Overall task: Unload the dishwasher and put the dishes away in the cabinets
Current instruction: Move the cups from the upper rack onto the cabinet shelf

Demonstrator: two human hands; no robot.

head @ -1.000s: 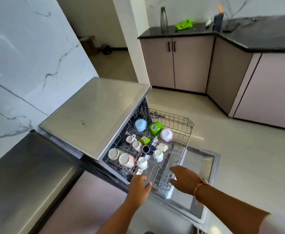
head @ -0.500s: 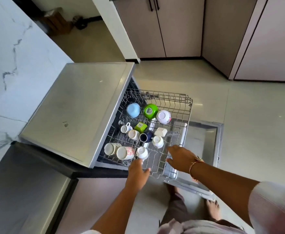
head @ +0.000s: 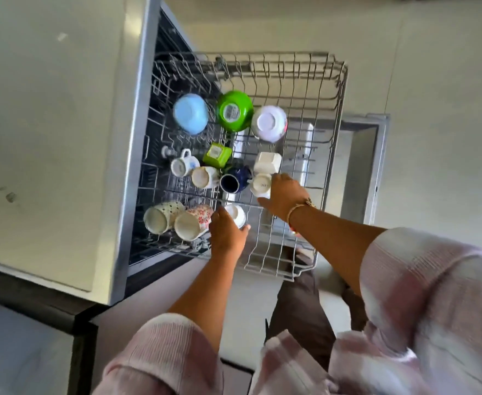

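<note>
Head view: left hand [head: 227, 236] fingers clasp near cup [head: 237, 214], right hand [head: 285, 195] far cup [head: 262, 184].

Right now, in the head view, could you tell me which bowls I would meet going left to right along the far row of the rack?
blue bowl → green bowl → white bowl
</note>
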